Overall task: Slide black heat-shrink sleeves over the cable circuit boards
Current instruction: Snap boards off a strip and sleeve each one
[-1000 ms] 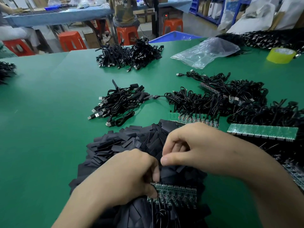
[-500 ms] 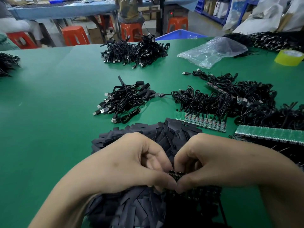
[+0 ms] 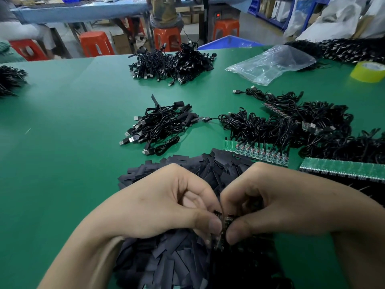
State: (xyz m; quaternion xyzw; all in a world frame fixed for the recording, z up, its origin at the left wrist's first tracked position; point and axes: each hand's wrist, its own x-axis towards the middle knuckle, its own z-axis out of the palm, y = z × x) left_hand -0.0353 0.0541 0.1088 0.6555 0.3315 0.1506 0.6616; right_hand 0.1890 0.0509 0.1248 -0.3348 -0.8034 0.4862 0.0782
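Head view: a second ago my right hand (image 3: 281,203) was up on the pile of black sleeves (image 3: 166,265) while the left hand (image 3: 162,205) alone held the boards. Now both have closed in, thumb tip against thumb tip. The fingers (image 3: 208,223) of each hand are curled and pinch a small circuit board (image 3: 226,221), which shows only as a dark sliver between the thumbs. I cannot tell whether a sleeve is on it. The sleeve pile lies under and beyond the fingers on the green bench (image 3: 62,142). A strip of green boards (image 3: 258,152) lies beyond the right fingers, and a cable bundle (image 3: 160,126) farther out.
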